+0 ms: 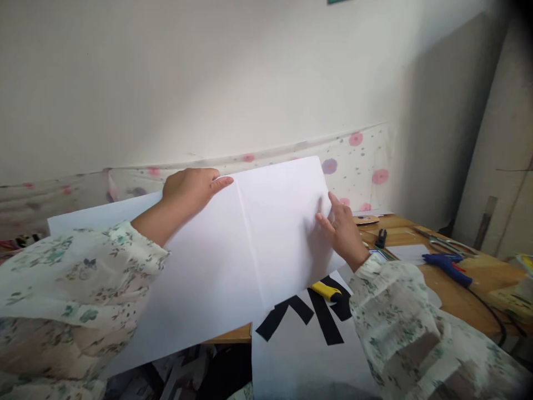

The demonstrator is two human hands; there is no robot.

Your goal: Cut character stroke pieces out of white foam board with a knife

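A large white sheet of paper, with a crease down its middle, is raised and tilted above the desk. My left hand grips its upper edge just left of the crease, thumb in front and fingers mostly behind. At the right edge, my right hand has the sheet between its thumb and fingers. Below lie black paper strips on another white sheet. A yellow utility knife rests among the strips, partly covered by the raised paper.
On the right of the wooden desk are a blue glue gun with a black cord, scissors and a small black clip-like tool. A flower-patterned covering runs along the wall behind. Dark clutter shows under the desk edge.
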